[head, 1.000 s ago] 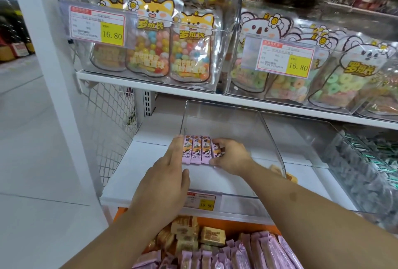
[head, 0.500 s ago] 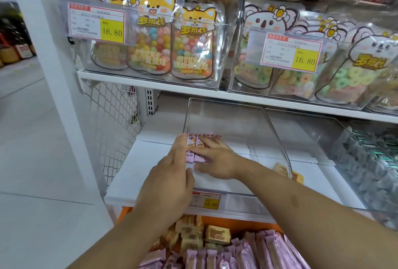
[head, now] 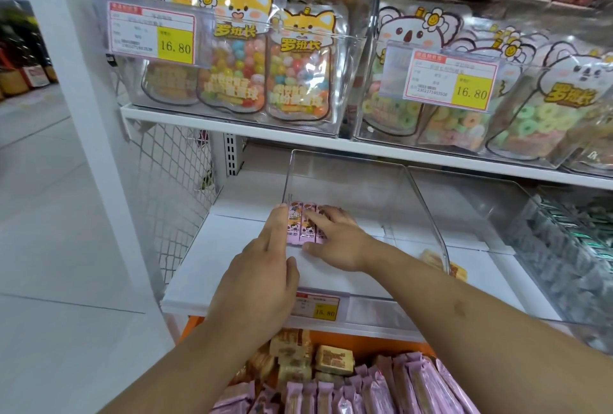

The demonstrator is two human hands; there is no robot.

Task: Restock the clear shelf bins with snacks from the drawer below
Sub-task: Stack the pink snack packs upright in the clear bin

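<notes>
A short row of pink snack bars (head: 303, 224) lies flat on the floor of a clear shelf bin (head: 428, 214), against its left wall. My left hand (head: 262, 276) reaches into the bin with straight fingers against the row's left side. My right hand (head: 335, 239) lies over the row from the right, fingers spread flat on top of the bars. Below the shelf, the orange drawer (head: 371, 344) is open and holds several more pink bars (head: 391, 387) and tan wrapped snacks (head: 333, 360).
A price tag (head: 315, 307) sits on the bin's front. A neighbouring clear bin (head: 564, 264) at the right holds grey and green packets. The upper shelf (head: 232, 126) carries bins of candy bags. A white wire mesh panel (head: 179, 181) and a white post stand at the left.
My right hand slid left from the row's right end to lie over the bars. The left hand stayed against the left side. The view shifted slightly downward.
</notes>
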